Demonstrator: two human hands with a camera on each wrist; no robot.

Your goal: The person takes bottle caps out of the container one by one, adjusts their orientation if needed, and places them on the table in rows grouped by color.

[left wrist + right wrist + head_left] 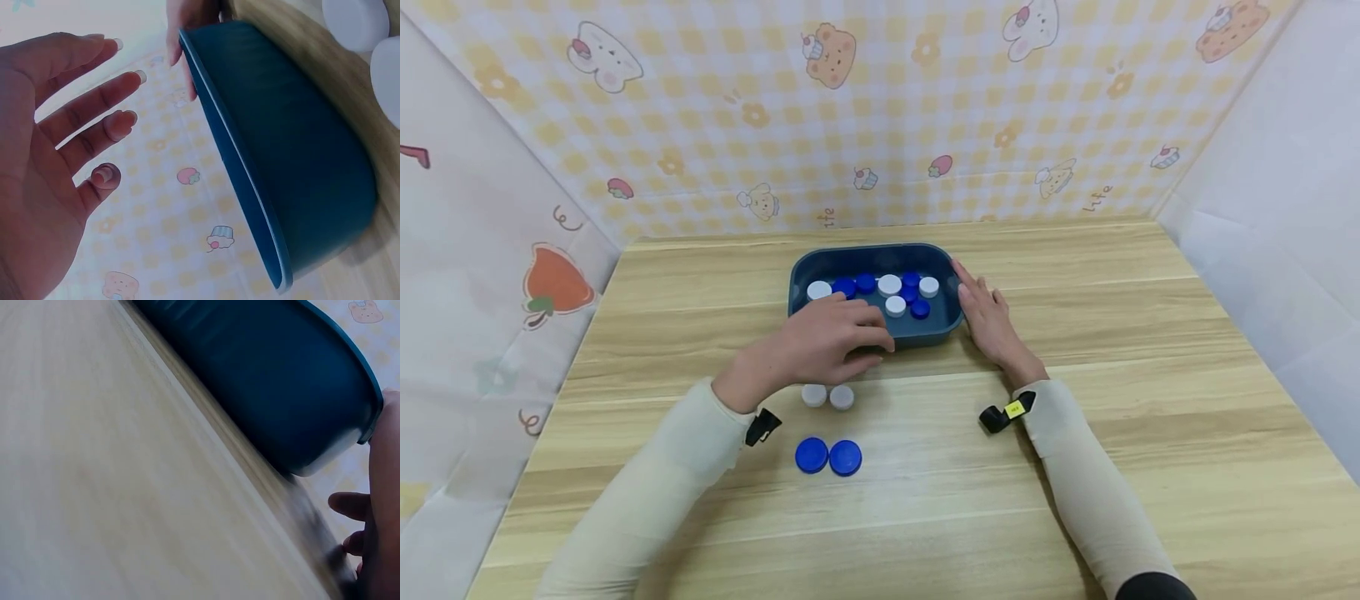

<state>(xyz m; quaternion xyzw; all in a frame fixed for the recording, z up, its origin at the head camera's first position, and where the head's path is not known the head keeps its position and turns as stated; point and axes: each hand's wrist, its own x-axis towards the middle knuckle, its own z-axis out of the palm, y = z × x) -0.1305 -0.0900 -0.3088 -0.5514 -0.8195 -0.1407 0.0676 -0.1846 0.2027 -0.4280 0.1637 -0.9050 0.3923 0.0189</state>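
A dark blue tray (874, 250) stands on the table with several white caps (890, 285) and blue caps (866, 283) lying in it. My left hand (831, 337) hovers over the tray's front left part, fingers loosely bent. In the left wrist view that hand (69, 119) is beside the tray (294, 137) with nothing between fingers and thumb. The right hand (988, 321) lies along the tray's right end, its fingers extended at the rim; the right wrist view shows it (384, 506) partly, by the tray's end wall (269, 381).
Two white bottle caps (842, 397) sit side by side on the table (940, 500) in front of the tray. Nearer to me are two larger blue bottle caps (846, 458), also in a row. A patterned cloth backdrop (880, 108) rises behind the table.
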